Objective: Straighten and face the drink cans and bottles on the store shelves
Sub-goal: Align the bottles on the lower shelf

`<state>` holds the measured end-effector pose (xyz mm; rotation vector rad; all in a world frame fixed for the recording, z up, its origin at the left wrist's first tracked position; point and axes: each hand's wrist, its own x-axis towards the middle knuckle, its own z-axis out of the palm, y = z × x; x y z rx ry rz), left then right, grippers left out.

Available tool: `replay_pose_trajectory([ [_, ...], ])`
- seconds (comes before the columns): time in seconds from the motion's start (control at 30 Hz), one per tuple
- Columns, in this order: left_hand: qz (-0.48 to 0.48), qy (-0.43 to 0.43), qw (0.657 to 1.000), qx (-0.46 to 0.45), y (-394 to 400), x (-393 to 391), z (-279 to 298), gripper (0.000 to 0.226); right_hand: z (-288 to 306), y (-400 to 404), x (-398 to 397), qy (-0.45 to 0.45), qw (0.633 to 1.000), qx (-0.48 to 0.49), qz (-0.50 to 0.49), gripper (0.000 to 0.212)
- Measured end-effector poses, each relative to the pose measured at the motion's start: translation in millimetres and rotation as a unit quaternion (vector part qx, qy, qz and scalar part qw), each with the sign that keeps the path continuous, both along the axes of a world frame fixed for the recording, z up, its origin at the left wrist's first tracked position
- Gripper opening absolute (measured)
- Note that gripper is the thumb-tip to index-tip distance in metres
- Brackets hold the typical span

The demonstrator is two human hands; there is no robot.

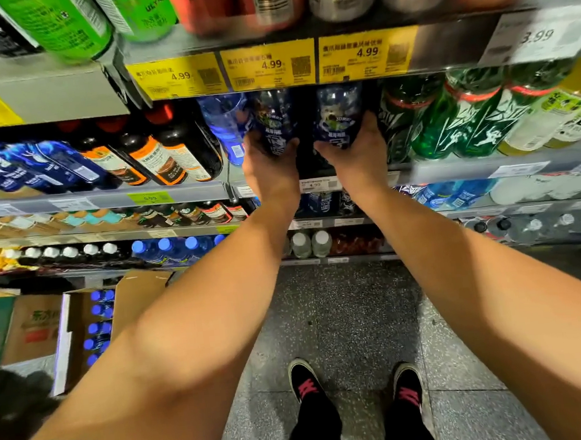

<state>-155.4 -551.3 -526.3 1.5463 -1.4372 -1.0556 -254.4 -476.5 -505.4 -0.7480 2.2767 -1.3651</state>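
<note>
Two dark blue drink bottles stand side by side on the second shelf [455, 168], below the yellow price tags. My left hand [269, 164] wraps the base of the left dark blue bottle [273, 121]. My right hand [355, 152] grips the base of the right dark blue bottle [337, 114]. Both bottles show their labels toward me and lean slightly. A lighter blue bottle [227, 126] stands just left of them.
Tall cans [138, 10] line the top shelf. Green bottles [450, 117] stand right of my hands, dark bottles with orange labels [153, 155] to the left. Lower shelves hold more bottles. An open cardboard box [78, 328] with blue-capped bottles sits on the floor at left.
</note>
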Motion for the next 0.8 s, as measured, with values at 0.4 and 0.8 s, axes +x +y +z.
replay_pose_trajectory([
  [0.4,-0.066,0.023,0.997,-0.021,16.8,20.8,5.0,0.045,-7.1,6.3,2.9,-0.034,0.999,-0.033,-0.011,0.075],
  [0.8,0.037,-0.017,0.999,0.006,-36.6,32.3,4.2,0.069,-20.8,8.5,1.4,-0.005,1.0,-0.003,0.003,0.089],
])
